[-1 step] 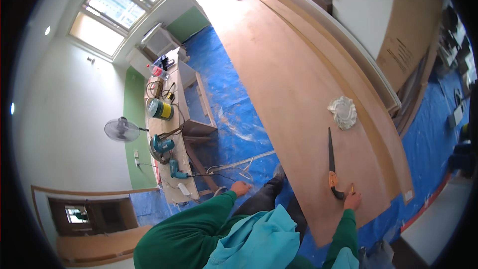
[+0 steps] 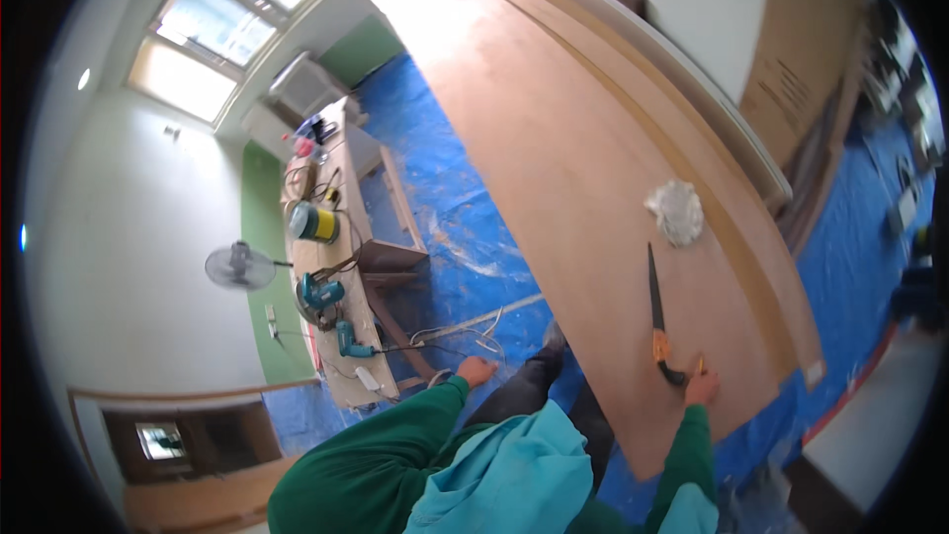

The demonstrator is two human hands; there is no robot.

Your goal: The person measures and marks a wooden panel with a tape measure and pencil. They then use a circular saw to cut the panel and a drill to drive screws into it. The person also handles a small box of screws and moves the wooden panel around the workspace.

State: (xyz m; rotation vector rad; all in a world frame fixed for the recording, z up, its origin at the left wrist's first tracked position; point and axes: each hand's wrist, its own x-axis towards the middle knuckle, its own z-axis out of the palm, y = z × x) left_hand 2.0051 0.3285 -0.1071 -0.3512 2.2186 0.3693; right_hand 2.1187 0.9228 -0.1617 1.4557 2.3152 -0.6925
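Note:
My right hand (image 2: 703,389) is closed around a thin yellow pencil (image 2: 702,364) over the near end of a large wooden sheet (image 2: 563,198). Just to its left lies a handsaw (image 2: 657,307) with an orange and black handle, its dark blade pointing away from me. Beyond the saw is a crumpled off-white cloth or glove bundle (image 2: 676,214). My left hand (image 2: 476,370) hangs beside my leg, apart from the sheet, with curled fingers. Whatever it may hold is too small to tell.
A workbench (image 2: 346,376) on the left carries a teal circular saw (image 2: 320,292), a teal drill (image 2: 351,340), a green and yellow canister-shaped thing (image 2: 314,223) and cords. Blue plastic sheeting (image 2: 465,208) covers the floor. A fan (image 2: 240,266) stands by the wall; cardboard (image 2: 806,49) leans at right.
The whole view has shifted a little. Both hands keep nearly the same places, and the saw and the bundle lie as before on the sheet.

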